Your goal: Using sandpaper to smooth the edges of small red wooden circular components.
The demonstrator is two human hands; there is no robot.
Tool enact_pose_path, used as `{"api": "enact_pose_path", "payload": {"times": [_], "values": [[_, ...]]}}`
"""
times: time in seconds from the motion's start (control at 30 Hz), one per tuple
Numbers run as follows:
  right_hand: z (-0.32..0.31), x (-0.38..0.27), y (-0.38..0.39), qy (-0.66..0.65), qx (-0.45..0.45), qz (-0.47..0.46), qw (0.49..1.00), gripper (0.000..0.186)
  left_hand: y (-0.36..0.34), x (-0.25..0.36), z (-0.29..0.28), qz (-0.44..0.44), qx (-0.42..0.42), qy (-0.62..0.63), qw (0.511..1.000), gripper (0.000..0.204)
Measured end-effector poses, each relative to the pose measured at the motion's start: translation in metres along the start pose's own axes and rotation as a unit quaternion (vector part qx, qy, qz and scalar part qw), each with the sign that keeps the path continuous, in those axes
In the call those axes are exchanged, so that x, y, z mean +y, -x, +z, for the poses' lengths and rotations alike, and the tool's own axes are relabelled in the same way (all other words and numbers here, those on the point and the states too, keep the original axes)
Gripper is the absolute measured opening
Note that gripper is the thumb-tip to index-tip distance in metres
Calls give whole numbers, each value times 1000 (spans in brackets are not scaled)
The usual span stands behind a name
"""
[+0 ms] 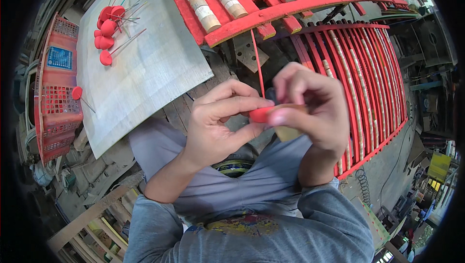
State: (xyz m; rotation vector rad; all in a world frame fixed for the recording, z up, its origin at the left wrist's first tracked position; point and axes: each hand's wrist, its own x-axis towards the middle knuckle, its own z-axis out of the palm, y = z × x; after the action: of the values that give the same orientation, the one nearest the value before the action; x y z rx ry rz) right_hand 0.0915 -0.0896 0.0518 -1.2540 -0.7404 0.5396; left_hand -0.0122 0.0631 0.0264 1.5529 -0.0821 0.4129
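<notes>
Knobs (107, 28) on thin sticks lie on the pale board (150, 84). Right of that board, the left hand (218, 120) pinches a small red piece (260, 114), long axis roughly crosswise, pointing toward the tan scrap (288, 133) gripped by the blurred right hand (315, 110), farther from the board.

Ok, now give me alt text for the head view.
A person's left hand pinches a small, rounded red piece while the slightly blurred right hand holds a flat tan piece beside it. Red rounded heads on thin sticks lie on a pale flat board at upper left; red slatted wooden frames fill the upper right.
</notes>
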Motion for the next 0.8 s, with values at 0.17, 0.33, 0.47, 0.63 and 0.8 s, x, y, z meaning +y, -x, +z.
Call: {"api": "enact_pose_path", "payload": {"times": [0.17, 0.33, 0.47, 0.63, 0.8], "values": [[-23, 23, -13, -36, -81, 174, 981, 35, 3, 11, -7, 8, -38, -110, 993, 30], [-37, -4, -4, -65, -51, 104, 991, 34, 4, 30, 0, -85, -80, -68, 991, 30], [-19, -8, -3, 23, -131, -35, 990, 39, 4, 21, 1, -91, -21, -64, 994, 26], [-3, 0, 0, 100, -77, 26, 992, 37, 4, 17, -3, 36, -33, -173, 984, 24], [-10, -6, 1, -55, -28, 153, 986, 30, 4, 13, -3, 10, -36, -172, 984, 27]]}}
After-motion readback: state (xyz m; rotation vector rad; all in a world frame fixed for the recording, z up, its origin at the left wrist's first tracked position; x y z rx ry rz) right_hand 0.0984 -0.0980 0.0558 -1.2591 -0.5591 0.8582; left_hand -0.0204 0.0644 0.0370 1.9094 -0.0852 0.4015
